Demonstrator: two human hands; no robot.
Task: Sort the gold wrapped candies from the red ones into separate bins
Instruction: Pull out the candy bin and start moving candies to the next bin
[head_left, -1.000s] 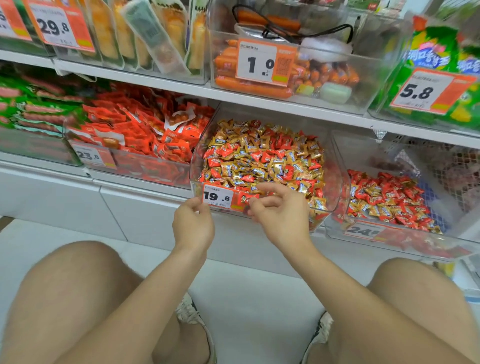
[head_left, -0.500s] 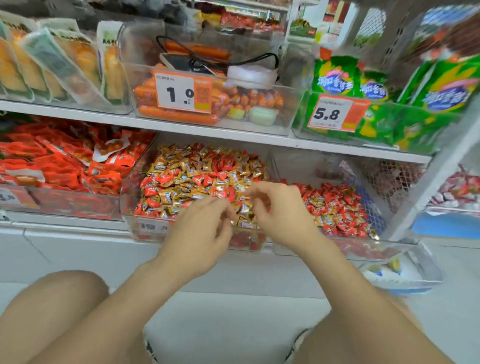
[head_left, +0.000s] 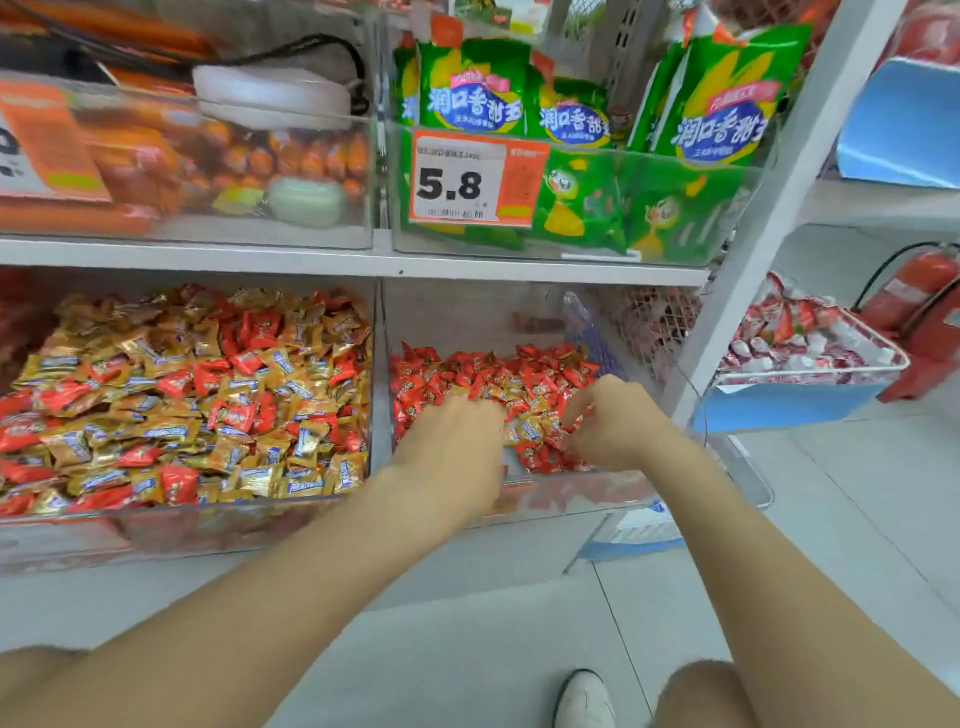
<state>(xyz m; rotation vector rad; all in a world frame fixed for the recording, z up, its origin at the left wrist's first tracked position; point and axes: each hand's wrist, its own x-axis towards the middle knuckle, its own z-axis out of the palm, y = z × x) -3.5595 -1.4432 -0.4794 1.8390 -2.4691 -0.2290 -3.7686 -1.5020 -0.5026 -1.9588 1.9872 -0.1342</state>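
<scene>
Crouched before low shop shelving, both bare arms out in front. Reaching with the left hand (head_left: 452, 431) into the right-hand clear bin (head_left: 467, 312), back of the hand upward, fingers sunk among the wrappers and hidden, so impossible to tell whether gripping anything. Reaching with the right hand (head_left: 618, 423) into the same bin, near the left one but apart from it, fingers curled downward with the tips among the wrappers; impossible to tell whether pinching a piece or only touching the heap. Between the two hands, a few gold candies (head_left: 530, 430) lying on the pile. Beyond the knuckles and beneath both hands, mostly red candies (head_left: 488, 366). Just to the left of the left hand, past a clear dividing wall, the left-hand bin (head_left: 156, 535), heaped with gold and red wrappers mixed together, more gold than red. Straight above both hands, a white shelf board (head_left: 311, 258), and over that a price tag (head_left: 457, 182) reading 5.8 in front of green packets (head_left: 472, 93). Well to the right of the right hand, a wire basket (head_left: 883, 358) of red-and-white packets and a red fire extinguisher (head_left: 914, 296). Down below the right forearm, a white shoe (head_left: 584, 699) on the pale floor.
</scene>
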